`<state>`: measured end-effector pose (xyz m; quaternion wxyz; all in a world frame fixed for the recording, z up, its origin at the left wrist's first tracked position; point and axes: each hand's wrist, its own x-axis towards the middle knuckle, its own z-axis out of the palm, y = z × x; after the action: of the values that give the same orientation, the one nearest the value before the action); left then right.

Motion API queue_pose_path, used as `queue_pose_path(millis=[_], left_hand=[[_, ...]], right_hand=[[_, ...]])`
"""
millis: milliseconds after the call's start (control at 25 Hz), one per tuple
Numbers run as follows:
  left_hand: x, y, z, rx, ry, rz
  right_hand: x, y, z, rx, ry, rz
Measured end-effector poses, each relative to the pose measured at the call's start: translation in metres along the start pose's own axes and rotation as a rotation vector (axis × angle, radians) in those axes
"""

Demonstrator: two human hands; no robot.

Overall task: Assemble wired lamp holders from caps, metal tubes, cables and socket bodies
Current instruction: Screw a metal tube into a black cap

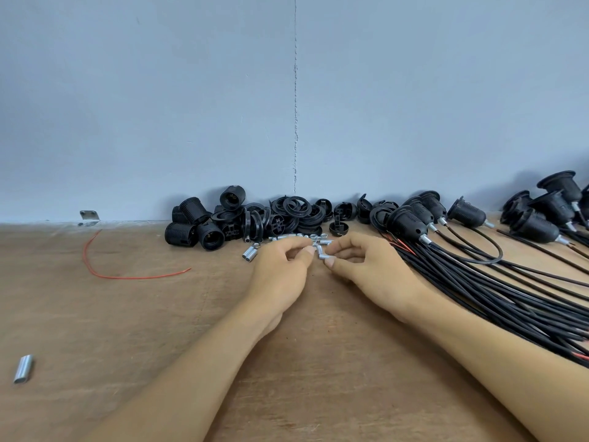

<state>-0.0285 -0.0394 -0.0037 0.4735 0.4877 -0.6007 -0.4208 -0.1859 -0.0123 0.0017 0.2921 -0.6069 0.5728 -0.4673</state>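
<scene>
Nearest us, at the left edge of the brown table, a lone silver tube lies by itself. Our two forearms reach forward over the middle of the board. The right hand has its fingers curled and pinches a short metal tube between thumb and fingertips, just above the table. The left hand is curled too, its thumb tip against the neighbouring tubes; we cannot tell whether it truly grips one. Just beyond the fingertips lie the loose tubes, with a pair a little to the left. A thin red wire curves across the table further left. To the right, a bundle of black cables fans towards us from the assembled lamp holders. Against the grey-blue wall sit the black socket bodies and, beside them, the caps. A small metal bracket shows at the wall's foot.
</scene>
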Motion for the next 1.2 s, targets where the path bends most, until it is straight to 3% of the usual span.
queue_pose_path(millis=[160,800,1200], left_hand=[[0.002,-0.002,-0.002,-0.100,-0.081,-0.072],[0.003,-0.003,-0.010,-0.299,-0.156,-0.103],[-0.001,-0.003,-0.010,-0.329,-0.177,-0.035]], right_hand=[[-0.008,-0.002,0.001,0.252,-0.078,0.024],[-0.005,0.001,-0.003,0.181,0.016,-0.084],[-0.004,-0.003,-0.001,0.342,0.000,0.022]])
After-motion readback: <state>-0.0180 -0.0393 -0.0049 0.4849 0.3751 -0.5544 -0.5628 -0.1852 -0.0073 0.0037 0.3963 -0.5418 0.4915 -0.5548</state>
